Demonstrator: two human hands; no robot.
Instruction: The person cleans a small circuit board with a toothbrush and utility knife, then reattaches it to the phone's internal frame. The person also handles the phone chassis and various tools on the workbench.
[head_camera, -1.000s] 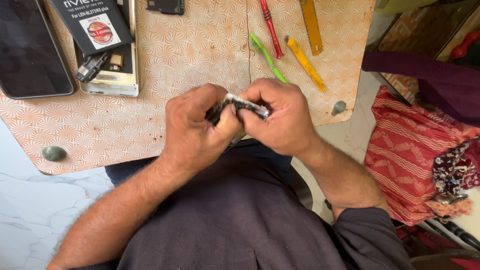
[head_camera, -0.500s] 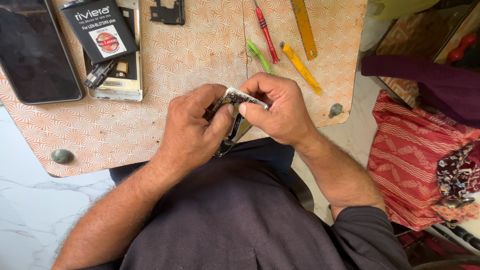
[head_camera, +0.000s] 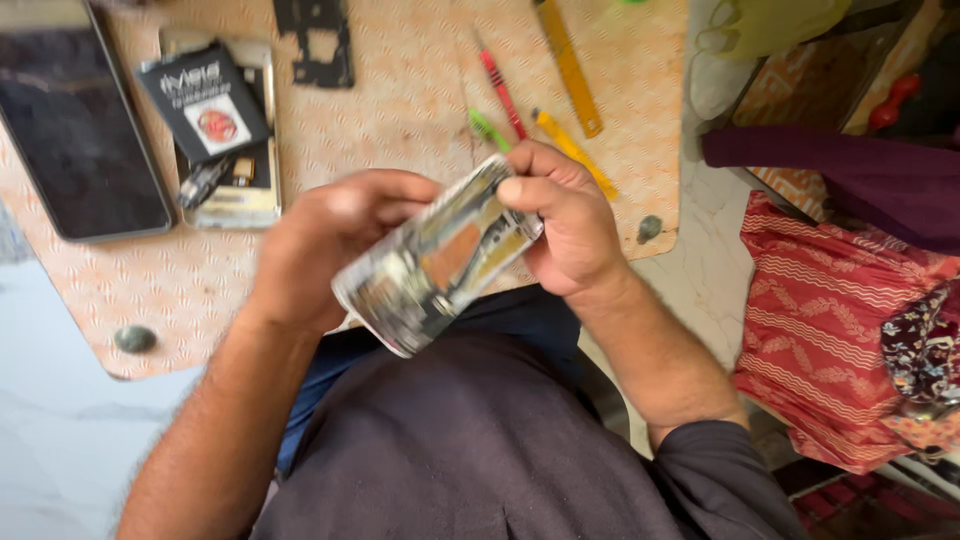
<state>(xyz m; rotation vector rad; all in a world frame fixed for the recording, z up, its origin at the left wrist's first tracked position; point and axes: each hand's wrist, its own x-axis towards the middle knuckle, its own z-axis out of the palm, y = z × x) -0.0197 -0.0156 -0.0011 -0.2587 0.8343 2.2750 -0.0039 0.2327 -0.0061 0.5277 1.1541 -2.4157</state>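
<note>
Both my hands hold an opened phone body (head_camera: 440, 265) with bare metal and circuit parts showing, tilted up toward me over my lap. My left hand (head_camera: 325, 245) grips its lower left side. My right hand (head_camera: 570, 215) pinches its upper right end with thumb and fingers. The picture is blurred, so small parts on the phone body are hard to make out.
An orange patterned mat (head_camera: 400, 110) lies on the white marble surface. On it sit a dark phone screen (head_camera: 75, 130), a black small box (head_camera: 205, 95) over a phone frame, a black bracket (head_camera: 315, 40), and red, green and yellow pry tools (head_camera: 565, 65). Red cloth (head_camera: 830, 330) lies at right.
The phone body has turned from edge-on to face up and come closer to the camera. My hands have spread apart along it. The view has shifted.
</note>
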